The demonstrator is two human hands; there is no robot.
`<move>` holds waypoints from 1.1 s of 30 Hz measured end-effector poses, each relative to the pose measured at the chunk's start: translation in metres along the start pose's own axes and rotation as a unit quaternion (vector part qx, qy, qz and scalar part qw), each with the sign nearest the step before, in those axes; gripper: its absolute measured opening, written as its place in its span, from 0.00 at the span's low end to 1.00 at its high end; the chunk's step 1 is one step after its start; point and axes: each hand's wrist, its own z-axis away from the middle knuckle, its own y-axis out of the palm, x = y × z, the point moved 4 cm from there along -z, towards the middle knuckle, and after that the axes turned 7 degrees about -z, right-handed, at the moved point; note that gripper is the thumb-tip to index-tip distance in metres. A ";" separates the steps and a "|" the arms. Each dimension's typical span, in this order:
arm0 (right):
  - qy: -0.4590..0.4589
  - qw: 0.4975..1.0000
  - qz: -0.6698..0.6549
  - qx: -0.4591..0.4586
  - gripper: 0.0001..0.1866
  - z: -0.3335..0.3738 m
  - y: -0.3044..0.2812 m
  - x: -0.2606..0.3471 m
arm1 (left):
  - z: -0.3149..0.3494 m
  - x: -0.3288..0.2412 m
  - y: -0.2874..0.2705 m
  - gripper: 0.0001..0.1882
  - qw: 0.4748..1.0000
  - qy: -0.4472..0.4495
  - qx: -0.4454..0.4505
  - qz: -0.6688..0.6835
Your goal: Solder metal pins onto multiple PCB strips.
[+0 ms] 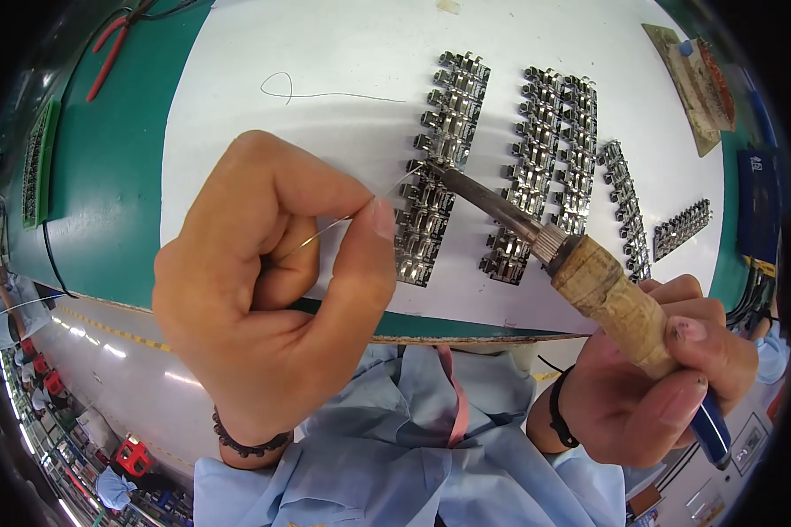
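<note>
My left hand (277, 272) pinches a thin solder wire (330, 228) between thumb and forefinger, its free end reaching up and right to a strip of small circuit boards (426, 220) with shiny metal parts. My right hand (664, 369) grips a soldering iron (501, 211) by its tape-wrapped handle. The iron's tip meets the same strip close to the wire's end; whether wire and tip touch is too small to tell. More such board strips (536, 158) lie to the right, with a shorter strip (682, 230) at the far right.
White paper (237, 53) covers much of the green bench mat (123, 176). A loose wire (343, 94) lies at the back. Red-handled pliers (110, 57) are far left, near a green-edged board (39, 167). A worn block on a plate (699, 83) stands back right. Other people sit far left.
</note>
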 end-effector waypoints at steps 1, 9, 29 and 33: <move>0.010 1.000 -0.017 0.012 0.15 -0.001 0.002 0.001 | 0.001 -0.001 -0.001 0.07 1.000 0.004 -0.006 0.000; 0.000 0.997 -0.072 -0.033 0.14 0.005 0.001 -0.002 | 0.002 0.000 -0.004 0.07 1.000 -0.004 -0.006 0.015; 0.046 0.992 -0.112 0.022 0.13 -0.008 -0.005 -0.014 | 0.000 0.001 0.002 0.07 0.999 0.013 0.020 -0.023; 0.018 0.994 -0.099 0.048 0.13 -0.011 -0.012 -0.018 | 0.001 0.000 0.002 0.07 0.999 0.014 0.023 -0.019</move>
